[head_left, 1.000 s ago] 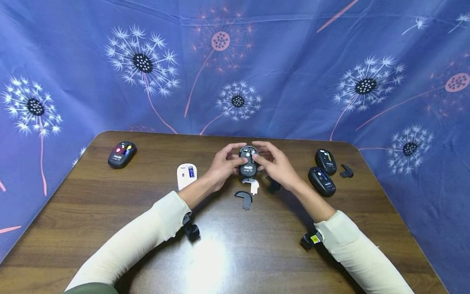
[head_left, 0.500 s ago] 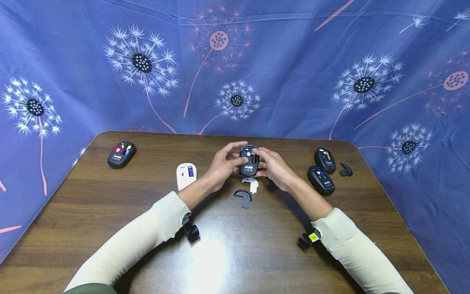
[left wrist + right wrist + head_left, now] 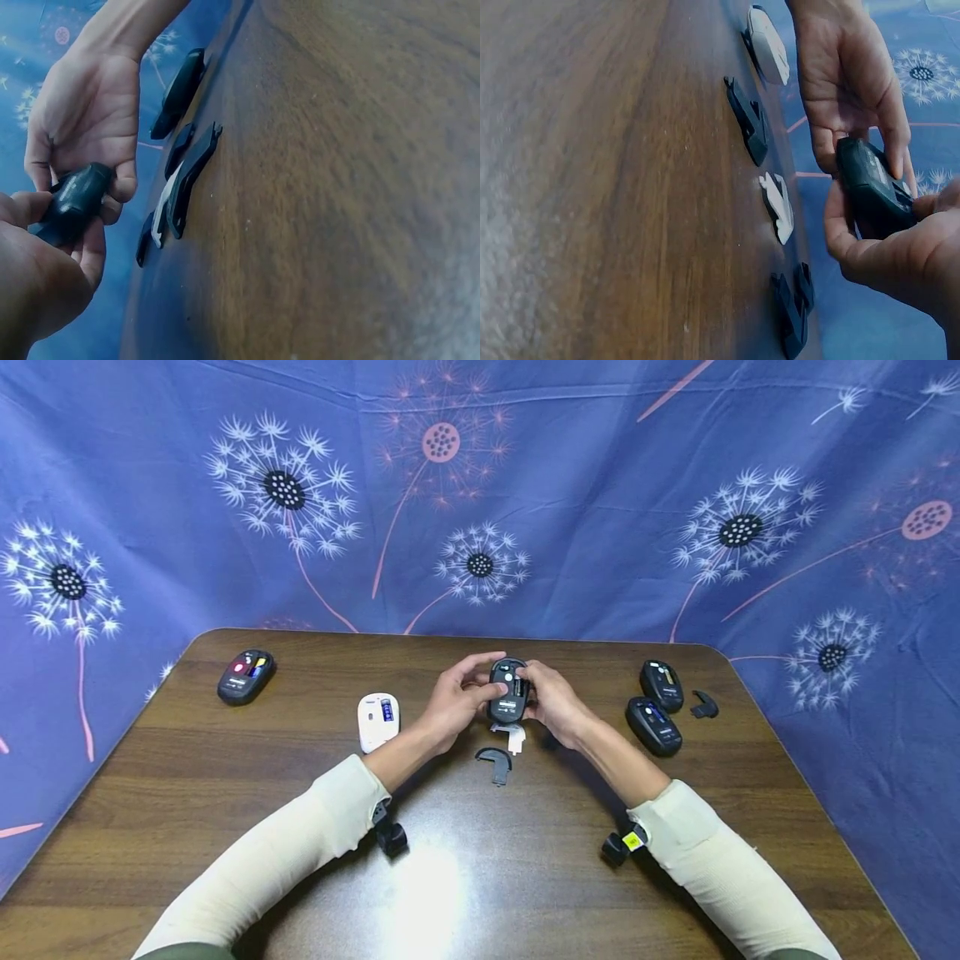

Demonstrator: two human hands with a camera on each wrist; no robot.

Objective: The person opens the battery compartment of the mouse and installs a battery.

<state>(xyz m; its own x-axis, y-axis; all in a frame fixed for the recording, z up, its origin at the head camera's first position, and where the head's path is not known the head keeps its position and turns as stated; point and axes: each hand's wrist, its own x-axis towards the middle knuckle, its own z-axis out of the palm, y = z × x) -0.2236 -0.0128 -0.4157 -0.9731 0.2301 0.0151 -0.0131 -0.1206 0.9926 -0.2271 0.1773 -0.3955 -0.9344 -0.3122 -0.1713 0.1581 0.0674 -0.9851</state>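
Observation:
A black computer mouse [image 3: 512,708] is held underside up between both hands above the table, its battery slot uncovered. My left hand [image 3: 456,700] grips its left side, thumb across the underside. My right hand [image 3: 558,703] holds the opposite side, its thumb at the upper end of the slot; the fingers beneath are partly hidden in the head view. The right wrist view shows the mouse [image 3: 874,184] tilted, with fingers around it. Just below the hands lie a white battery cover [image 3: 516,739] and a black battery cover [image 3: 496,763].
A white mouse [image 3: 377,720] lies upturned near my left forearm. Another black mouse [image 3: 246,677] sits far left. On the right are two black mice [image 3: 662,685] and a black cover [image 3: 704,704]. More dark covers [image 3: 790,315] show in the right wrist view. A blue curtain hangs behind.
My right hand has drawn in closer round the mouse, its thumb shifting up toward the slot's top end, and the right forearm has come slightly left. The left hand keeps its grip.

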